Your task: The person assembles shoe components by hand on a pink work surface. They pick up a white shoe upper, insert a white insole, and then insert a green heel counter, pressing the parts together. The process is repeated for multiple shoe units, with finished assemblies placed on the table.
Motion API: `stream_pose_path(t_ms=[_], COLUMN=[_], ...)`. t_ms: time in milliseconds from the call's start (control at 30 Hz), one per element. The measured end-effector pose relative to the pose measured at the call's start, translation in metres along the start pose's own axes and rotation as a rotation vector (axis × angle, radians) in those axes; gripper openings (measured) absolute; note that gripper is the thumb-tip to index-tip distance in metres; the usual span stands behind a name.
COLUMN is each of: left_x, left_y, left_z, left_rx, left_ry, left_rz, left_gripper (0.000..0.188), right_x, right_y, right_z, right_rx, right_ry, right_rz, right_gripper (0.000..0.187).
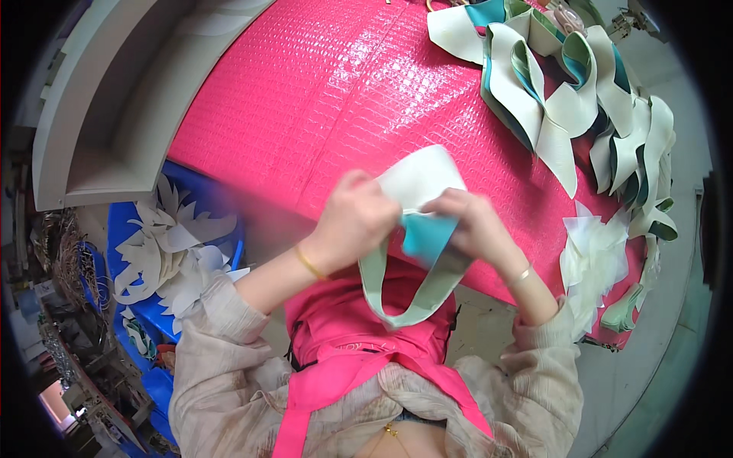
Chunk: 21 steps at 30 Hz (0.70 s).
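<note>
Between my hands, above the near edge of the table, is a shoe upper with a white outside, a teal lining and a pale green band hanging in a loop below. My left hand is closed on its left side, the fingers slightly blurred. At its right side, my right hand grips the edge by the seam between white and teal. Exactly what the fingertips pinch is hidden.
A shiny pink textured cover lies over the table. Joined white-and-green uppers are heaped at far right, above a stack of translucent white pieces. At left, a blue bin holds white cut pieces, below a grey trough-like box.
</note>
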<state>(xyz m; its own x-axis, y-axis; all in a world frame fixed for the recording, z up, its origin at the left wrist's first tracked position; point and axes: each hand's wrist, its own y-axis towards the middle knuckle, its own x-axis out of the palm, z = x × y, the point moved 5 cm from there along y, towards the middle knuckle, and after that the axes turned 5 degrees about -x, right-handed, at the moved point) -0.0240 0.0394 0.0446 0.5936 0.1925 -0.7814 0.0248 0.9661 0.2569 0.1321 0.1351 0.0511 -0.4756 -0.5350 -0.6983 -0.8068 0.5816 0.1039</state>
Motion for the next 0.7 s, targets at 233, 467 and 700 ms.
stream_pose_path(t_ms=[233,467,700], left_x=[-0.032,0.017,0.034], left_y=[0.013,-0.072,-0.069], left_z=[0.007,0.015,0.035], left_rx=[-0.018,-0.046,-0.287], left_ry=[-0.122,-0.509,-0.345], left_rz=[0.428,-0.406,0.068], left_gripper=[0.031,0.024,0.020], right_x=[-0.001,-0.010,-0.028], right_y=[0.025,0.068,0.073], right_z=[0.033,0.046,-0.029], right_rx=[0.193,0.335,-0.420], right_ry=[0.313,0.566,-0.317], right_rz=[0.209,-0.015,0.083], right_gripper=[0.021,0.014,0.039])
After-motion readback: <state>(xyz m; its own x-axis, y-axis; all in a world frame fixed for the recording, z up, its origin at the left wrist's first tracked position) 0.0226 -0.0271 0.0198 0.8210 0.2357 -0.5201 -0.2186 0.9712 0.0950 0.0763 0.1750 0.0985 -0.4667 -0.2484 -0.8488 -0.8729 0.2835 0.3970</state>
